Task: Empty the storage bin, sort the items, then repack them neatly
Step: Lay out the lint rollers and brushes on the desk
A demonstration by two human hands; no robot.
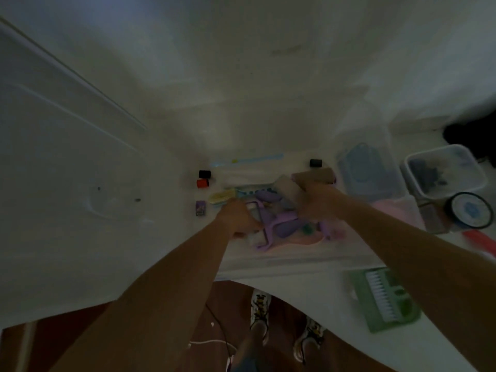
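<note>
1. The storage bin (290, 260), a clear shallow tub, sits at the centre of the frame on a white table (107, 183), heaped with purple items (271, 210) and other blurred things.
2. The left hand (239, 220) reaches into the bin's left side, its fingers curled at a purple frame-like piece (264, 232); whether it grips it, I cannot tell.
3. The right hand (318, 201) is over the heap; its grasp is too blurred to tell.
4. At right stand a smaller clear container (445, 170), a round tin (468, 213) and a green brush set (385, 299).
</note>
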